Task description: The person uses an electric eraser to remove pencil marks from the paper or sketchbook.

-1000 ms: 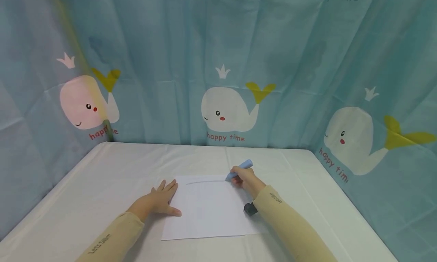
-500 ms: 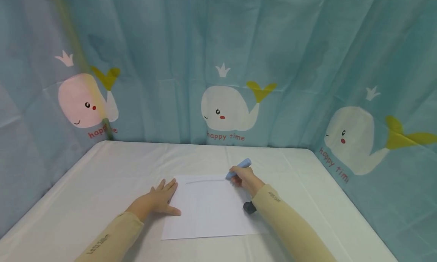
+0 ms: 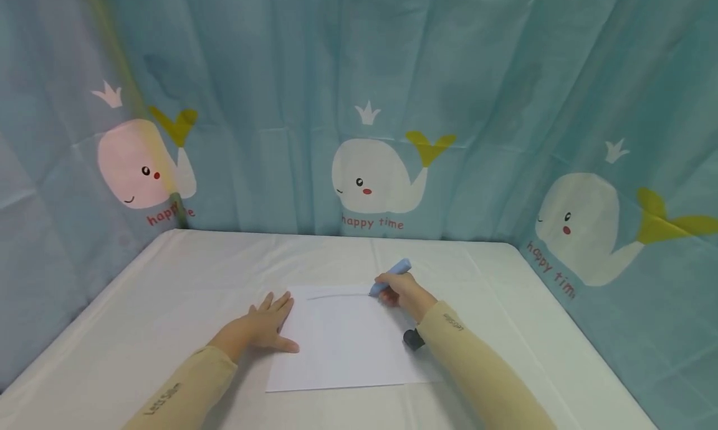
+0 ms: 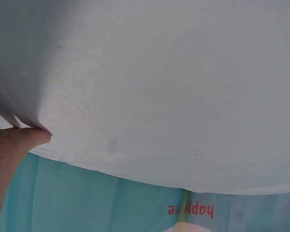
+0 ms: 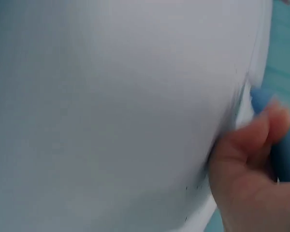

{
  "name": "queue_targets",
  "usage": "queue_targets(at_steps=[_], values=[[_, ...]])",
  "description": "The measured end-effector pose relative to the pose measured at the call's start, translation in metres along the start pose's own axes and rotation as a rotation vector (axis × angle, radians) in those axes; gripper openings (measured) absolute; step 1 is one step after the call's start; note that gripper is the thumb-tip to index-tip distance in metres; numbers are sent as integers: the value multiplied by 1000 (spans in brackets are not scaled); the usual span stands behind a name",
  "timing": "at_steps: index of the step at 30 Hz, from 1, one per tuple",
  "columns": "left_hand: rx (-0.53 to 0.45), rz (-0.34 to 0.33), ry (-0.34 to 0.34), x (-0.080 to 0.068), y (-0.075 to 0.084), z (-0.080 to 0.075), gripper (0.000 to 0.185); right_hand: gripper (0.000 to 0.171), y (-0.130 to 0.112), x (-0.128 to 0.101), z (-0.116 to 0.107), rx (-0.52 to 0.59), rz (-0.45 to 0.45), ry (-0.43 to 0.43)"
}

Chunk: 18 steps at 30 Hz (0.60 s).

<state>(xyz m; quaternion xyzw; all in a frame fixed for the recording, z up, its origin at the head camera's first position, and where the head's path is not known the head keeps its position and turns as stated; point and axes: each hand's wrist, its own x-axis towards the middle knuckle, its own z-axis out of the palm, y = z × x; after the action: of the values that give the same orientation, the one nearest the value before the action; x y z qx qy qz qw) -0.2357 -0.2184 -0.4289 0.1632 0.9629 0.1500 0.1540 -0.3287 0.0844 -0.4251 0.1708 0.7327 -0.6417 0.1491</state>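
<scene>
Barely anything has shifted since a second ago: the blue marker, a stubby plastic barrel, sits tip-down at the far right corner of the smooth white paper, pinched in the right hand. Left hand lies flat, fingers spread, pinning the sheet's left edge to the white table.

The right hand grips a blue marker on the paper, whose edge the left hand presses flat.
</scene>
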Motion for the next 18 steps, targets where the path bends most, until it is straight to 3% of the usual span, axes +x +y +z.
queue_targets(at_steps=[13, 18], values=[[-7, 8, 1, 3, -2, 3, 112, 31, 0, -3, 0, -24, -5, 7], [3, 10, -6, 4, -2, 4, 113, 34, 0, -3, -1, 15, -2, 14]])
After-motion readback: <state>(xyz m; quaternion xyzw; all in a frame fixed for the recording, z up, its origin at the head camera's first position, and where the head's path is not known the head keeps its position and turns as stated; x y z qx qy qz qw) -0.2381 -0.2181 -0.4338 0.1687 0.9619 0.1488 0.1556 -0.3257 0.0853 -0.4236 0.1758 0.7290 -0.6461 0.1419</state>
